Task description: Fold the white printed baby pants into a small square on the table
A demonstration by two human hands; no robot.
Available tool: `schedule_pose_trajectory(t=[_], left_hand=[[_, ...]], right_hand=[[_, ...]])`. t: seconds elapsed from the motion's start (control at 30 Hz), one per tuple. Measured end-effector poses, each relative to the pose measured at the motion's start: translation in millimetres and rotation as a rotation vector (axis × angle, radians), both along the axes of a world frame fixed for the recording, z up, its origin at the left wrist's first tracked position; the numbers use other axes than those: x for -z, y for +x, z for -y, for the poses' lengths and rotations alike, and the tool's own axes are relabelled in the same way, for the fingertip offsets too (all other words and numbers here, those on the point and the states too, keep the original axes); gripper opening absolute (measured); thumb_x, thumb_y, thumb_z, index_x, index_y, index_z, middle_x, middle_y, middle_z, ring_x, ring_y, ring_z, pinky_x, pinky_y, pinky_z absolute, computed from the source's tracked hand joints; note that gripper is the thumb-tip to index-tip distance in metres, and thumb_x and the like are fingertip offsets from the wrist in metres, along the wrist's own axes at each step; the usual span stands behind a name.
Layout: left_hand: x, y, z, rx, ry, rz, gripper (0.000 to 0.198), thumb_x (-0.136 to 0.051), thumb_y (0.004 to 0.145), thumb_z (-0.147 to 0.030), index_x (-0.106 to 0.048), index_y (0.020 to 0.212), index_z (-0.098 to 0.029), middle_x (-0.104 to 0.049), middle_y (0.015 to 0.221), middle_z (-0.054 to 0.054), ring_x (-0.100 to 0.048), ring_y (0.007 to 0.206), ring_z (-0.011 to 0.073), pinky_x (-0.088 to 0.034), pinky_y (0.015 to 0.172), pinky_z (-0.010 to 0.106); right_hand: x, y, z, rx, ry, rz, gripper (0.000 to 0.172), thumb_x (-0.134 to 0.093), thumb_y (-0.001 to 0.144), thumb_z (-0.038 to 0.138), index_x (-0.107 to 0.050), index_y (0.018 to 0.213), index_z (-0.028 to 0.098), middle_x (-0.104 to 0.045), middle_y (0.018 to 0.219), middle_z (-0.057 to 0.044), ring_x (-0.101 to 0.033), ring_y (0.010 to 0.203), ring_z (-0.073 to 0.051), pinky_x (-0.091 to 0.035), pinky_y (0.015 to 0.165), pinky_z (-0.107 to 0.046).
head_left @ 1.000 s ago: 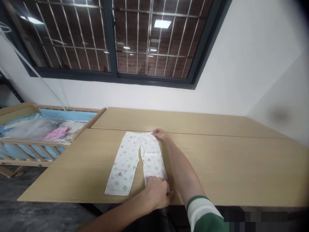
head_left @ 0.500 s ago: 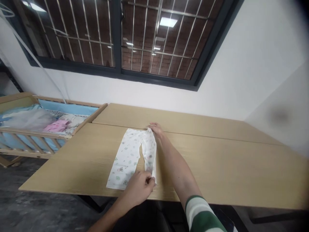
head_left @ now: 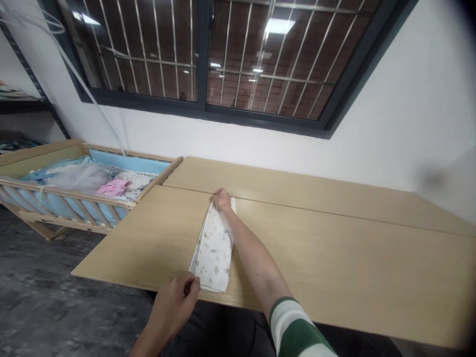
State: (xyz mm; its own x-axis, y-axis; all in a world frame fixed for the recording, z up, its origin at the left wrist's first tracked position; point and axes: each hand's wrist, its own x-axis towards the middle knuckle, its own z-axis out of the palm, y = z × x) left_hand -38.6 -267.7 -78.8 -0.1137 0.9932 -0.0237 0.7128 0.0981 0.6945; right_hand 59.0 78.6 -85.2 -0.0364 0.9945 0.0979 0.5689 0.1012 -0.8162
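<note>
A pair of white baby trousers (head_left: 215, 245) with small printed figures lies on the wooden table (head_left: 316, 258), one leg folded over the other. My right hand (head_left: 222, 199) pinches the waist end at the far side, its fingertips partly hidden. At the near end, my left hand (head_left: 178, 297) has thumb and fingers closed on the lower left corner of the leg hem. The right forearm passes along the right side of the cloth.
A wooden crib (head_left: 85, 198) with blue lining stands against the table's left end, holding a pink cloth (head_left: 113, 187) and white netting. Behind the table are a white wall and a barred window (head_left: 201, 59). A seam runs along the tabletop.
The trousers lay flat with legs apart; now the right leg is folded over to the left. Both hands have moved left with it. The view has shifted slightly.
</note>
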Motion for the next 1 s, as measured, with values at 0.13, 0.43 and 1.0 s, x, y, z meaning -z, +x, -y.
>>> schedule_pose_trajectory(t=[0.13,0.43,1.0], left_hand=[[8.1,6,11,-0.118,0.374,-0.342,0.029,-0.043,0.095,-0.040,-0.068,0.097,-0.026,-0.076,0.098,0.011,-0.070,0.091,0.0332,-0.050,0.079,0.046],[56.5,47,29,0.066,0.809,-0.678,0.075,-0.056,0.083,-0.038,-0.043,0.154,-0.018,-0.067,0.136,0.015,-0.062,0.123,0.0356,-0.046,0.103,0.050],[105.6,54,40,-0.010,0.724,-0.841,0.083,-0.056,0.085,-0.059,-0.039,0.158,-0.024,-0.066,0.137,0.013,-0.067,0.121,0.0353,-0.054,0.085,0.047]], right_hand=[[-8.7,-5,20,-0.127,0.106,0.090,0.034,-0.061,0.088,0.024,-0.055,0.121,0.019,-0.067,0.118,-0.011,-0.060,0.115,-0.026,-0.044,0.104,-0.043],[-47.8,20,179,-1.222,0.366,0.365,0.067,-0.046,0.104,0.052,-0.029,0.162,0.024,-0.024,0.170,-0.010,-0.020,0.158,-0.026,-0.021,0.126,-0.044],[3.7,50,72,-0.962,0.221,0.552,0.069,-0.036,0.105,0.061,-0.029,0.164,0.025,-0.017,0.171,-0.008,-0.012,0.159,-0.025,-0.006,0.129,-0.046]])
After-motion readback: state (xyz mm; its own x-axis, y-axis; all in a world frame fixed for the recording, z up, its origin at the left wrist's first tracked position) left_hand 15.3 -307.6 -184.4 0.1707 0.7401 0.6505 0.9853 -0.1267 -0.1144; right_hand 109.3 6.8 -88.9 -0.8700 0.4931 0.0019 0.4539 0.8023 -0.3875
